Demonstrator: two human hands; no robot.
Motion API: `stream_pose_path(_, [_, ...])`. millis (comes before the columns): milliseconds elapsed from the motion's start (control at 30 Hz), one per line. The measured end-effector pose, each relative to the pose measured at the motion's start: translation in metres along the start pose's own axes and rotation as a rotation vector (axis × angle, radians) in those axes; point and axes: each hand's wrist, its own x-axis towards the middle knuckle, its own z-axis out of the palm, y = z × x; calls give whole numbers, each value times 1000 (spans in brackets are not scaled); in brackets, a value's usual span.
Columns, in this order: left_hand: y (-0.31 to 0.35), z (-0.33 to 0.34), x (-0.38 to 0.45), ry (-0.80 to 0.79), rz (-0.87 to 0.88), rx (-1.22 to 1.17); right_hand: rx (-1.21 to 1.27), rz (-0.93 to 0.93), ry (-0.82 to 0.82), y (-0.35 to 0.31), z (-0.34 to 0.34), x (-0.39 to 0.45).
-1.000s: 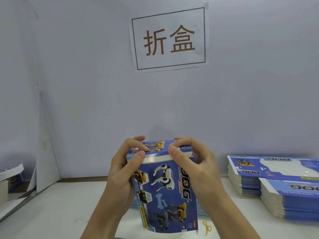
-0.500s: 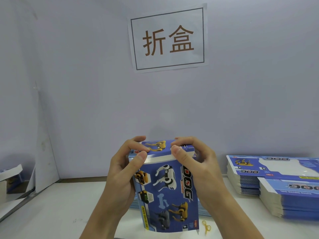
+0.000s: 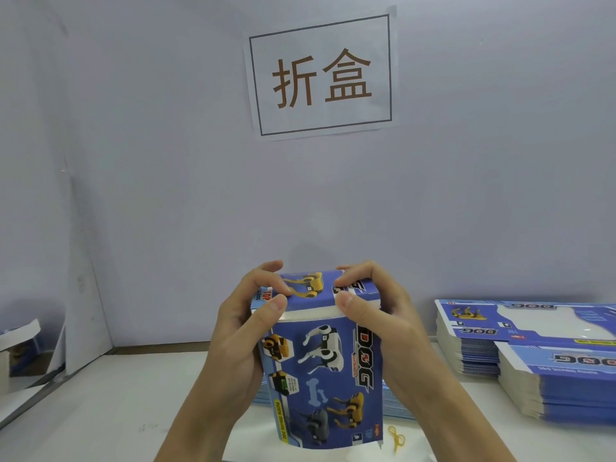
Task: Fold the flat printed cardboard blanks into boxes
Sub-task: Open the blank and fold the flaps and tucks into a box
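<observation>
Head view: blue printed box [image 3: 320, 371] upright (top flap folded).

One box [image 3: 320, 365] stands folded and upright, and two hands grip its top end: a left hand [image 3: 246, 335] and a right hand [image 3: 380, 325]. Two stacks of flat blanks lie at the table's right edge, one [image 3: 473, 338] farther back and one [image 3: 566, 385] nearer. One yellow rubber band [image 3: 396, 437] lies beside the box. One paper sign [image 3: 321, 73] hangs on the wall.
</observation>
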Motion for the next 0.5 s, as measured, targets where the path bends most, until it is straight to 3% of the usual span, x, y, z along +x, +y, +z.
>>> stream_pose_path(500, [7, -6, 2, -152, -18, 153, -49, -39, 56, 3, 2, 2])
